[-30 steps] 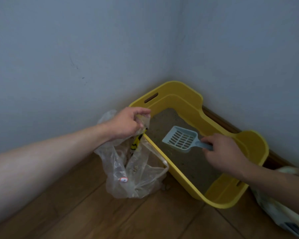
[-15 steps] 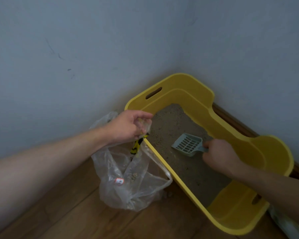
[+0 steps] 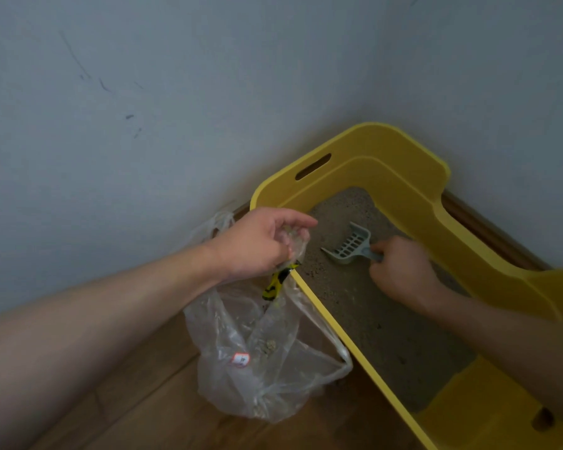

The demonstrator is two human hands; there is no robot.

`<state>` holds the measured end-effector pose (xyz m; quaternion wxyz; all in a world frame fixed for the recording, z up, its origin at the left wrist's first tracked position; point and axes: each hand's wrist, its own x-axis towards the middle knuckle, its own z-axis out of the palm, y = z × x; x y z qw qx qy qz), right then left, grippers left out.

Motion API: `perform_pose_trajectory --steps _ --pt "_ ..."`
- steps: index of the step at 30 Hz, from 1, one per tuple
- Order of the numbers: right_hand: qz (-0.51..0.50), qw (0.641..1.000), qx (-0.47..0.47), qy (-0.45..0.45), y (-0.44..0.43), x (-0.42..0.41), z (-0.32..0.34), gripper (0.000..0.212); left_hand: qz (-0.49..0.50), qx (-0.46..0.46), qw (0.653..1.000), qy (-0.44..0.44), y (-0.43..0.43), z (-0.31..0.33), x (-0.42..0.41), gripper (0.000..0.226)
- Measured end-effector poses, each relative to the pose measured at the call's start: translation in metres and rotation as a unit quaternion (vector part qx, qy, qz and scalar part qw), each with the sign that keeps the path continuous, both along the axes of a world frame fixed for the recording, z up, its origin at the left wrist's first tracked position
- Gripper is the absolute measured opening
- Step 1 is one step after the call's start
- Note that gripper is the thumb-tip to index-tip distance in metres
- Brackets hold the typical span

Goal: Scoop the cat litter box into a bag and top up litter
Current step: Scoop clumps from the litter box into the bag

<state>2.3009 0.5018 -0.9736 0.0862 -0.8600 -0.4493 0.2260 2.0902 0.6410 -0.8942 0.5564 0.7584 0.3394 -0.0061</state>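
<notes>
Litter box, yellow and stiff-walled, sits on the wooden floor in the corner where the walls meet, running across our view from about one o'clock down to five o'clock, with a bed of grey litter loose inside it. We judge the box heavy with that load and best left where it stands; if it must shift, the two handle slots, one in each end wall, are the places to take it. The litter itself is granular and will pour and scatter, so any lift wants a level, slow carry. Our right grip is curled round the handle of the scoop, whose slotted head lies at ten o'clock from that hand, tilted with its edge down in the litter. The scoop looks light and rigid, and the handle is the only sensible hold. Our left grip, at nine o'clock from the scoop, pinches the gathered mouth of the bag just beside the box's near rim. The bag hangs toward six o'clock, thin, limp and likely slippery, so its mouth needs holding wide and close to the rim. We count one box, one scoop, one bag carrying one small red-edged sticker, a few pale clumps inside it, and two hands at work.
</notes>
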Motion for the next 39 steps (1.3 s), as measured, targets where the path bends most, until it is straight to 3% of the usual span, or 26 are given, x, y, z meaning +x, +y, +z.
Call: perform_pose_trajectory --steps 9,16,33,39 --pt "-0.024 0.997 0.062 0.024 0.015 -0.008 -0.022 0.029 -0.008 -0.047 0.999 -0.008 -0.004 0.007 0.0 0.06" --pt "-0.018 0.995 0.094 0.031 0.005 -0.009 -0.031 0.035 -0.025 -0.027 0.999 0.004 -0.005 0.012 0.0 0.061" --pt "-0.007 0.989 0.145 0.005 -0.019 -0.011 0.001 0.034 -0.002 0.007 1.0 0.01 -0.007 0.013 0.0 0.064" --pt "-0.002 0.987 0.159 0.003 -0.024 -0.017 0.013 0.032 0.016 -0.003 0.999 -0.027 -0.008 0.025 -0.006 0.062"
